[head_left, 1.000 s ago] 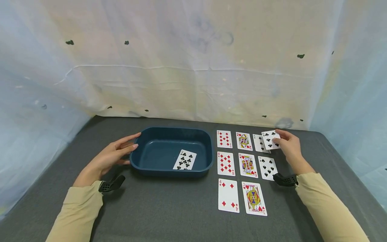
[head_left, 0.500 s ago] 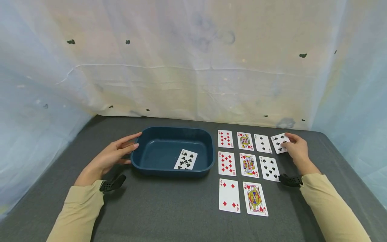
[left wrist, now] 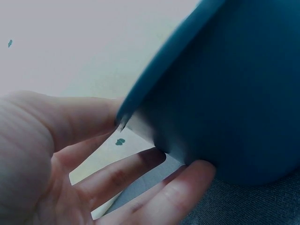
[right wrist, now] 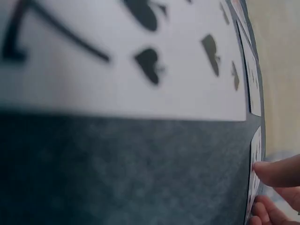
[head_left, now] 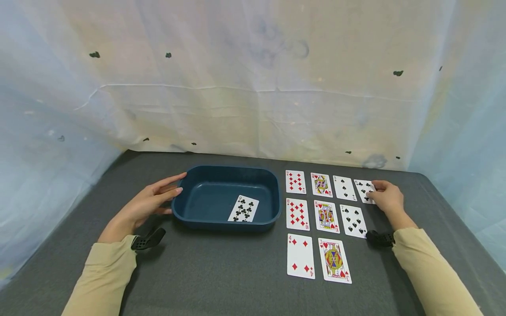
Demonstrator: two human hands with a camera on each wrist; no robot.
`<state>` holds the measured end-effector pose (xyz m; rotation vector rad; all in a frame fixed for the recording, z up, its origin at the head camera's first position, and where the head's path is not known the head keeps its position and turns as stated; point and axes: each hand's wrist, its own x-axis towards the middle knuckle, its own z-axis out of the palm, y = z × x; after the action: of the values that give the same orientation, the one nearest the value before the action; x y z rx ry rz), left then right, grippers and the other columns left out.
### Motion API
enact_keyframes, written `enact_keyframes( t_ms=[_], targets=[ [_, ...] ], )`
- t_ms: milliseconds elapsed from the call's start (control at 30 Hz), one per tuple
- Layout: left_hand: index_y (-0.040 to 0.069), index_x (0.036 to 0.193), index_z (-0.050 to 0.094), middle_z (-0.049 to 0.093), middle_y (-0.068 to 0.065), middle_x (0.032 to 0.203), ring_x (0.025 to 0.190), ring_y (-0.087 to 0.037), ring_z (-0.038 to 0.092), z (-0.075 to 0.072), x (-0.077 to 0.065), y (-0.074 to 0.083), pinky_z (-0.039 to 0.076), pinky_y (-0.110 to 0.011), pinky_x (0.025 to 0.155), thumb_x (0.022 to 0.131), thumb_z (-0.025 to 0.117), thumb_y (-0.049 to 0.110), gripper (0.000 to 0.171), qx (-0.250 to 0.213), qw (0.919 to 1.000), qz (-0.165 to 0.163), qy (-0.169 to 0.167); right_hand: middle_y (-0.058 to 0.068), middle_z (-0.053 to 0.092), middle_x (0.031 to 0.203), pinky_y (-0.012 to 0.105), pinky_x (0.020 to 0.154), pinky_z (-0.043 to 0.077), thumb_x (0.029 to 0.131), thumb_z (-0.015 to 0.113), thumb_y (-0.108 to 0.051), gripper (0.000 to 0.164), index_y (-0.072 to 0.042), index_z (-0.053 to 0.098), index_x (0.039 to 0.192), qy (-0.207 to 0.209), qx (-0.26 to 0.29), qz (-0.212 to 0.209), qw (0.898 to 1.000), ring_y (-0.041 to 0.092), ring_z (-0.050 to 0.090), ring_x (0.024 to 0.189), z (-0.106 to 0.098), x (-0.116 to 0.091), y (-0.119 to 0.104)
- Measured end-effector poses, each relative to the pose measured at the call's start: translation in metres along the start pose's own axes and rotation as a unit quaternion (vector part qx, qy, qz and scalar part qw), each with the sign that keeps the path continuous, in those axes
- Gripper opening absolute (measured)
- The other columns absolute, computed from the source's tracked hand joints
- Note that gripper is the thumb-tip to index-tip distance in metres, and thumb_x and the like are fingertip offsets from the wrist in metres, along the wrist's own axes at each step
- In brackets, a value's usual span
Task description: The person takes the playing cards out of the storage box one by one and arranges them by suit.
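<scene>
A dark blue rectangular tray stands on the grey cloth. My left hand touches its left end; in the left wrist view the thumb meets the rim and fairly straight fingers lie against the outer wall. Inside the tray lies a nine of clubs playing card. At the far right of the back row, a clubs playing card lies flat on the cloth. My right hand pinches its right edge, thumb on the face, and partly covers it. A seven of spades fills much of the right wrist view.
Face-up cards form columns right of the tray: diamonds such as the four of diamonds, hearts such as the jack of hearts, then spades such as the back one. A pale curtain hangs behind the table.
My right hand has carried the clubs card rightward off the spades card and lowered it flat beside it, straightening it. The left hand stays at the tray.
</scene>
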<state>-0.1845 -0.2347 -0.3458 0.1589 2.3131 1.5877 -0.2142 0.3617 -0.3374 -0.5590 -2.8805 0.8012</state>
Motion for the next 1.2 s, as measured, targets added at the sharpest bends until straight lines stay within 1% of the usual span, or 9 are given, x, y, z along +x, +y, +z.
enact_keyframes(
  t_ms=[67, 167, 367, 467, 567, 600, 700, 967, 1200],
  targets=[
    [0.029, 0.153, 0.025, 0.022, -0.014, 0.158, 0.141, -0.038, 0.027, 0.0, 0.0, 0.0, 0.052, -0.046, 0.09, 0.094, 0.056, 0.048, 0.07, -0.001, 1.0, 0.001, -0.001, 0.033, 0.048, 0.132, 0.054, 0.093, 0.039, 0.088, 0.058, -0.012, 0.051, 0.01, 0.046, 0.133, 0.002, -0.01, -0.003, 1.0, 0.047, 0.048, 0.116, 0.0, 0.0, -0.001],
    [0.028, 0.153, 0.024, 0.02, -0.015, 0.158, 0.142, -0.039, 0.025, 0.0, -0.001, 0.001, 0.05, -0.048, 0.091, 0.094, 0.056, 0.048, 0.07, 0.0, 1.0, 0.0, -0.003, 0.033, 0.049, 0.13, 0.054, 0.092, 0.04, 0.087, 0.057, -0.011, 0.051, 0.01, 0.047, 0.132, 0.007, -0.011, 0.003, 1.0, 0.047, 0.048, 0.115, -0.001, -0.001, -0.005],
    [0.028, 0.153, 0.023, 0.019, -0.015, 0.159, 0.142, -0.04, 0.023, 0.0, -0.001, 0.001, 0.049, -0.051, 0.094, 0.094, 0.056, 0.047, 0.07, -0.009, 0.9999, -0.003, -0.007, 0.031, 0.046, 0.136, 0.054, 0.097, 0.04, 0.092, 0.057, -0.019, 0.05, 0.005, 0.047, 0.135, 0.024, 0.042, 0.004, 0.999, 0.045, 0.044, 0.123, 0.001, -0.001, -0.019],
    [0.028, 0.153, 0.023, 0.018, -0.016, 0.159, 0.142, -0.04, 0.023, 0.0, -0.002, 0.001, 0.049, -0.051, 0.094, 0.094, 0.056, 0.047, 0.071, -0.012, 0.9999, -0.001, -0.01, 0.026, 0.048, 0.137, 0.046, 0.084, 0.047, 0.094, 0.058, -0.026, 0.048, 0.0, 0.051, 0.134, 0.039, 0.058, -0.013, 0.998, 0.041, 0.044, 0.125, 0.004, -0.003, -0.026],
    [0.028, 0.154, 0.022, 0.018, -0.017, 0.159, 0.142, -0.041, 0.023, 0.0, -0.002, 0.001, 0.049, -0.052, 0.094, 0.094, 0.056, 0.047, 0.071, -0.011, 0.9999, 0.001, -0.013, 0.026, 0.05, 0.134, 0.042, 0.078, 0.046, 0.093, 0.061, -0.028, 0.049, 0.0, 0.052, 0.133, 0.043, 0.084, -0.049, 0.994, 0.04, 0.046, 0.123, 0.005, -0.007, -0.033],
    [0.028, 0.154, 0.022, 0.017, -0.017, 0.159, 0.142, -0.041, 0.023, 0.0, -0.002, 0.001, 0.049, -0.052, 0.094, 0.094, 0.056, 0.047, 0.071, -0.011, 0.9998, 0.001, -0.014, 0.026, 0.051, 0.134, 0.042, 0.078, 0.046, 0.093, 0.061, -0.029, 0.049, -0.001, 0.052, 0.133, 0.042, 0.091, -0.061, 0.993, 0.039, 0.047, 0.122, 0.006, -0.009, -0.035],
    [0.028, 0.154, 0.021, 0.016, -0.017, 0.159, 0.142, -0.042, 0.023, -0.001, -0.002, 0.0, 0.048, -0.052, 0.094, 0.095, 0.056, 0.046, 0.071, -0.011, 0.9998, 0.003, -0.017, 0.027, 0.05, 0.134, 0.049, 0.092, 0.042, 0.093, 0.062, -0.028, 0.053, 0.002, 0.049, 0.136, 0.029, 0.126, -0.094, 0.987, 0.041, 0.046, 0.123, 0.008, -0.016, -0.045],
    [0.028, 0.153, 0.023, 0.018, -0.015, 0.159, 0.143, -0.04, 0.023, -0.002, -0.002, 0.0, 0.049, -0.051, 0.094, 0.094, 0.056, 0.047, 0.07, -0.014, 0.9998, 0.001, -0.012, 0.026, 0.049, 0.134, 0.051, 0.098, 0.039, 0.094, 0.062, -0.029, 0.056, 0.002, 0.045, 0.138, -0.018, 0.168, -0.155, 0.973, 0.04, 0.045, 0.124, 0.019, -0.028, -0.07],
    [0.027, 0.154, 0.022, 0.017, -0.015, 0.159, 0.142, -0.042, 0.024, -0.001, -0.001, 0.0, 0.049, -0.051, 0.094, 0.095, 0.055, 0.047, 0.07, -0.013, 0.9998, 0.0, -0.014, 0.023, 0.053, 0.132, 0.046, 0.099, 0.04, 0.092, 0.065, -0.023, 0.051, 0.0, 0.049, 0.135, -0.048, 0.188, -0.195, 0.961, 0.036, 0.049, 0.121, 0.028, -0.042, -0.093]
  ],
)
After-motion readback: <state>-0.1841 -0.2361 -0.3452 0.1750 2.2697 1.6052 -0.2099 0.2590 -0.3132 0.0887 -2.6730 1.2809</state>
